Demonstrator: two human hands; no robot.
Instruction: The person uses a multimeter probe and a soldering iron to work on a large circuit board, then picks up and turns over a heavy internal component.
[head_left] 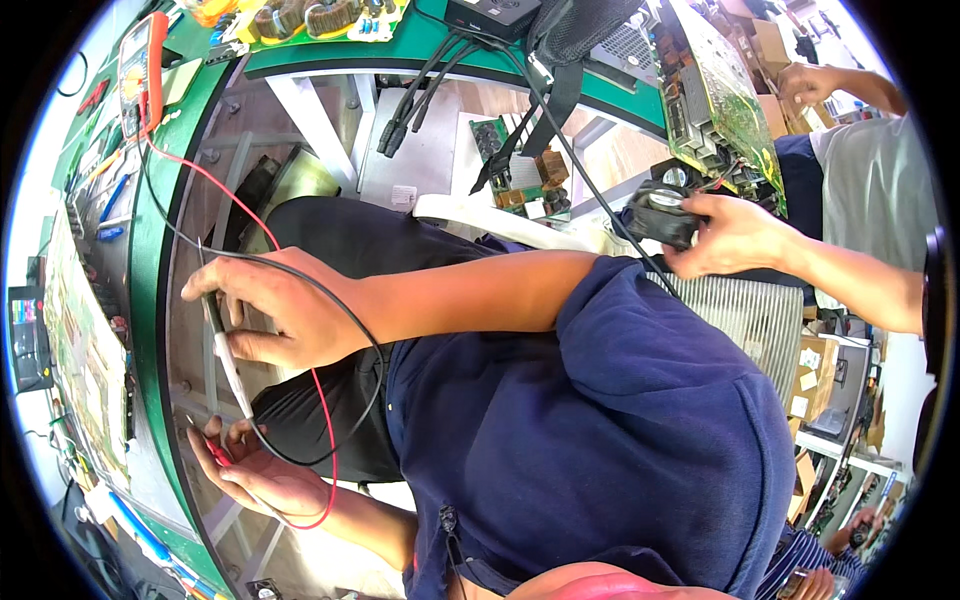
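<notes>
My right hand (290,310), the upper one, is closed like a pen grip round a slim test probe (230,375), whose shaft looks pale with a dark section. A black lead (365,330) loops from the probe's rear end. Below it my left hand (265,475), palm turned up, pinches a red test probe (219,455) with a thin bare tip. A red lead (325,400) runs from that probe past my right wrist to an orange-cased multimeter (141,75) on the green bench. Both probe tips point past the bench edge and touch nothing I can make out.
A large circuit board (85,330) lies along the green-edged bench (150,330). Another board with coils (310,20) sits at the top. Black cables (430,90) hang there. At right, a co-worker's hand (735,235) holds a black fan-like part (662,215) beside an upright board (715,100).
</notes>
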